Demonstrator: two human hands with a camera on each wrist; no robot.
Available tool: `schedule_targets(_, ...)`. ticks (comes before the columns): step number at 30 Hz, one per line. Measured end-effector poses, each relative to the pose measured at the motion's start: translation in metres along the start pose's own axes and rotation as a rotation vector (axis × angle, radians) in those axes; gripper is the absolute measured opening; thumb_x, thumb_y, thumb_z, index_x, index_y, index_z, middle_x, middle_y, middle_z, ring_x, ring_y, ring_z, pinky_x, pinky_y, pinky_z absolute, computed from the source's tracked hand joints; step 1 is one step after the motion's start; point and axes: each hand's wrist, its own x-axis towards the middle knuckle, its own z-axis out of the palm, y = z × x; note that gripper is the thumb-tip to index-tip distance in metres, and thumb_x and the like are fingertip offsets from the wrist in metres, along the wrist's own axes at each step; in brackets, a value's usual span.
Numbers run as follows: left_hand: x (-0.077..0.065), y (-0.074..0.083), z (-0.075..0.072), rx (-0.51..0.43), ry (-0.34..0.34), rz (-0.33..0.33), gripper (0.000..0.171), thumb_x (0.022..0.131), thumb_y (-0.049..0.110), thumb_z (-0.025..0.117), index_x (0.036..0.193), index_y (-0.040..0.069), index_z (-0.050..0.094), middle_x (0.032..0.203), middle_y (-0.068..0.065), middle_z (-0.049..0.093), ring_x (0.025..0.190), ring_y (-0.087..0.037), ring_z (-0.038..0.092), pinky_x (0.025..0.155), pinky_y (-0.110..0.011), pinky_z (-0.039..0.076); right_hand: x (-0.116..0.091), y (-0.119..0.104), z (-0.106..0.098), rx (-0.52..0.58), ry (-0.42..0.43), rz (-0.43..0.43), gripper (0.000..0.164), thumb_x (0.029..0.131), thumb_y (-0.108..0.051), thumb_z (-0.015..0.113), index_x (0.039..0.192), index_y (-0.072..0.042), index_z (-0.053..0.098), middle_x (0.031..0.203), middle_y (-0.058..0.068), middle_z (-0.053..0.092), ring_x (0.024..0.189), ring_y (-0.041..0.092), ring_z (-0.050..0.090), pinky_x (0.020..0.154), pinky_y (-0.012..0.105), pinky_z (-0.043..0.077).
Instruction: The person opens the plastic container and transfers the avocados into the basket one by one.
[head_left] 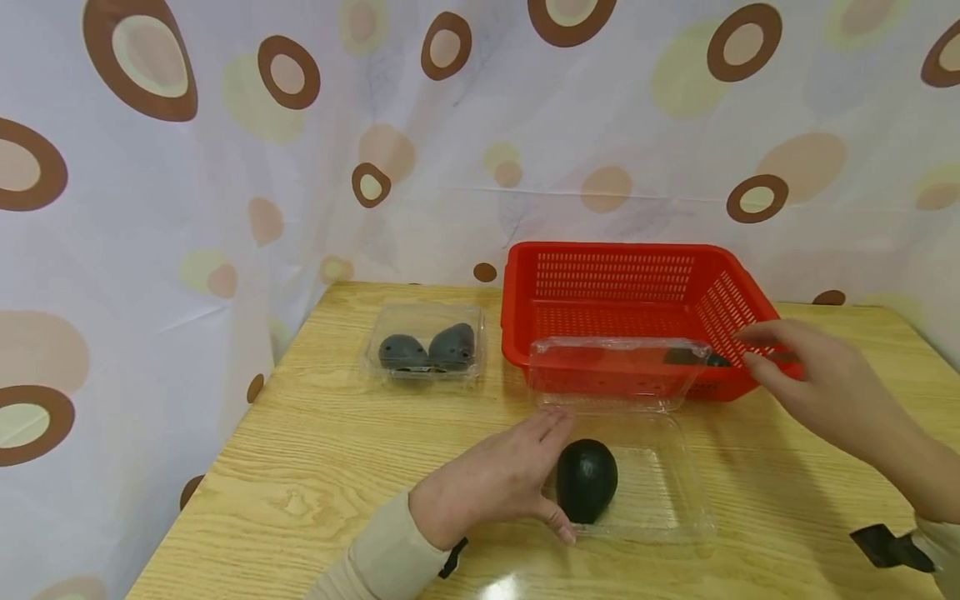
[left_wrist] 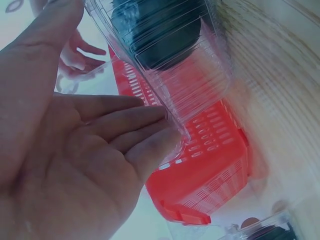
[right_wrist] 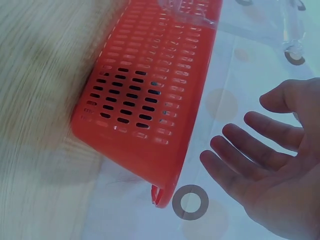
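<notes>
A clear plastic clamshell box (head_left: 656, 492) lies on the table with its lid (head_left: 600, 375) raised at the back. One dark green avocado (head_left: 587, 481) sits in the left part of its base. My left hand (head_left: 495, 479) rests along the box's left side, thumb at the front corner, the other fingers fairly straight toward the hinge; the left wrist view has its fingertips right at the box's edge. Over the right end of a red basket (head_left: 513, 321), my right hand (head_left: 832, 387) is spread with nothing in it. Dark avocados (head_left: 717, 360) show inside the basket, partly behind the lid.
A second clamshell box (head_left: 420, 317), its lid down, stands at the back left with two dark avocados (head_left: 452, 346) inside. Behind the wooden table (head_left: 300, 450) hangs a patterned cloth (head_left: 465, 150). The raised lid overlaps the basket's front wall.
</notes>
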Motion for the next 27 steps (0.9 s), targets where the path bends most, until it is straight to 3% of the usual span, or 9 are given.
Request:
schedule_targets(3, 0.0, 0.001, -0.001, -0.003, 0.008, -0.011, 0.123, 0.062, 0.066, 0.077, 0.155, 0.002, 0.027, 0.16, -0.014, 0.033, 0.149, -0.023, 0.032, 0.119, -0.032, 0.033, -0.005, -0.002, -0.003, -0.008, 0.008, -0.004, 0.022, 0.091, -0.012, 0.069, 0.113, -0.007, 0.068, 0.108, 0.015, 0.071, 0.085, 0.024, 0.067, 0.063, 0.017, 0.045)
schedule_targets(6, -0.001, 0.003, -0.002, 0.016, 0.009, -0.019, 0.123, 0.062, 0.067, 0.077, 0.154, 0.001, 0.029, 0.16, -0.014, 0.034, 0.149, -0.024, 0.033, 0.119, -0.032, 0.034, -0.01, -0.005, -0.004, -0.009, 0.012, -0.016, 0.022, 0.091, -0.013, 0.07, 0.113, -0.009, 0.068, 0.106, 0.012, 0.071, 0.083, 0.002, 0.058, 0.059, 0.019, 0.045)
schedule_targets(10, -0.001, 0.004, -0.003, 0.103, 0.019, -0.016, 0.121, 0.062, 0.072, 0.074, 0.153, 0.003, 0.034, 0.158, -0.011, 0.039, 0.147, -0.023, 0.035, 0.12, -0.031, 0.032, -0.017, -0.01, -0.005, 0.007, 0.028, -0.023, 0.024, 0.09, -0.012, 0.072, 0.113, -0.01, 0.068, 0.107, 0.011, 0.071, 0.086, -0.012, 0.05, 0.061, 0.012, 0.042)
schedule_targets(17, -0.001, 0.003, -0.003, 0.196, 0.055, -0.016, 0.122, 0.06, 0.078, 0.072, 0.151, 0.004, 0.039, 0.154, -0.009, 0.045, 0.143, -0.022, 0.041, 0.12, -0.031, 0.032, -0.028, -0.025, -0.002, 0.034, 0.052, -0.101, 0.027, 0.085, -0.006, 0.074, 0.111, -0.014, 0.069, 0.102, 0.002, 0.072, 0.09, -0.014, 0.051, 0.072, 0.005, 0.038)
schedule_targets(27, -0.002, 0.003, -0.004, 0.226, 0.069, -0.017, 0.123, 0.059, 0.081, 0.071, 0.151, 0.004, 0.039, 0.153, -0.008, 0.047, 0.141, -0.02, 0.044, 0.118, -0.031, 0.035, -0.037, -0.045, -0.002, 0.085, 0.03, -0.166, 0.035, 0.083, -0.002, 0.076, 0.113, -0.015, 0.067, 0.105, -0.001, 0.071, 0.085, -0.01, 0.053, 0.058, 0.01, 0.039)
